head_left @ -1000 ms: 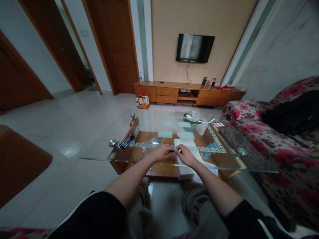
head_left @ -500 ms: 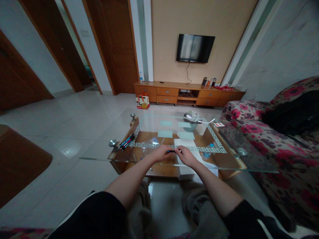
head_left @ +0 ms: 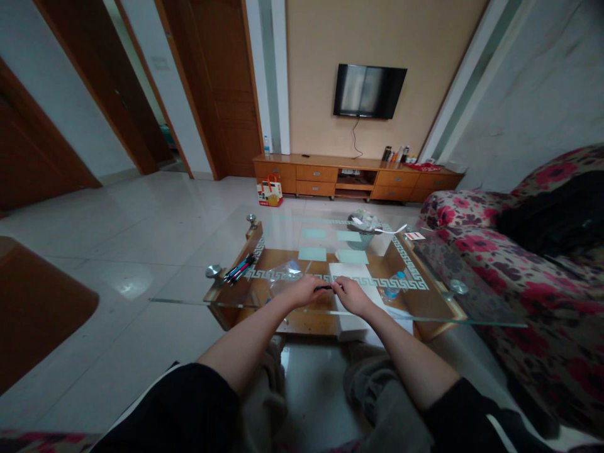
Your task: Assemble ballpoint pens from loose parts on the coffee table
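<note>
Both my hands meet over the near edge of the glass coffee table [head_left: 198,301]. My left hand [head_left: 304,291] and my right hand [head_left: 348,294] each grip one end of a short dark pen [head_left: 323,287] held level between them. A clear plastic bag [head_left: 284,274] lies just beyond my left hand. Several more pens [head_left: 240,268] lie in a bunch on the glass at the left. White paper [head_left: 350,272] lies under the glass past my right hand.
A bowl with wrapped items [head_left: 364,225] and a white cable sit at the table's far side. A flowered sofa [head_left: 528,277] stands to the right. A TV cabinet [head_left: 353,177], a wall TV [head_left: 369,90] and a paper bag [head_left: 270,192] are across the tiled floor.
My right hand has crept slightly toward the left hand along the pen. Everything else stays as it was.
</note>
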Demonstrator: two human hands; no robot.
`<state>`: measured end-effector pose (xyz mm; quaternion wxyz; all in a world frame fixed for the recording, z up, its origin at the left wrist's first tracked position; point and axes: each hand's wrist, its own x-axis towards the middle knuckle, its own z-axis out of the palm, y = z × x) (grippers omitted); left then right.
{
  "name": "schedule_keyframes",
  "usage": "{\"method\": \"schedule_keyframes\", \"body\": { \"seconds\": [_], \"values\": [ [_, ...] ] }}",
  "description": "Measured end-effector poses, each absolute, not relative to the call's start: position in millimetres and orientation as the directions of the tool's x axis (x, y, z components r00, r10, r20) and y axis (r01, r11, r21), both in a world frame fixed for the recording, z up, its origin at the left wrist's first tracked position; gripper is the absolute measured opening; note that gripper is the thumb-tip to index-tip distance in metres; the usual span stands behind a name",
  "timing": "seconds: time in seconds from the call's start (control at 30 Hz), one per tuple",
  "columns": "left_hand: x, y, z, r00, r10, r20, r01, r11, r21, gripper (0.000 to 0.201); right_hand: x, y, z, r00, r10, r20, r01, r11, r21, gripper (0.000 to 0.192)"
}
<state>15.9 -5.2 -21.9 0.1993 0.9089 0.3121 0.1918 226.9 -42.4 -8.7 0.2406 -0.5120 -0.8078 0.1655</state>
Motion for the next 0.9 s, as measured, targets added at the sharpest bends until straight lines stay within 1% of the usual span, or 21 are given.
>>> {"method": "schedule_keyframes", "body": {
  "seconds": [0.2,0.4,0.57,0.9],
  "values": [
    [14.6,-5.8,-19.0,0.727,0.656,0.203,0.507,-0.711,0.487,0.032,225.9,-43.4,-7.0,-0.362,0.912,0.191,0.746,0.406,-0.528,0.041],
    [14.8,-5.7,-17.0,0.740,0.639,0.207,0.493,-0.726,0.479,0.033,226.3,-42.5,-9.0,-0.357,0.923,0.143,0.739,0.373,-0.562,0.049],
    [15.6,-5.3,-18.4,0.728,0.656,0.199,0.510,-0.712,0.483,0.031,226.2,-42.7,-9.6,-0.343,0.933,0.111,0.742,0.341,-0.578,0.052],
    [14.5,-5.4,-15.6,0.731,0.646,0.219,0.509,-0.730,0.456,0.032,225.9,-43.9,-10.0,-0.331,0.938,0.097,0.741,0.323,-0.588,0.057]
  ]
}}
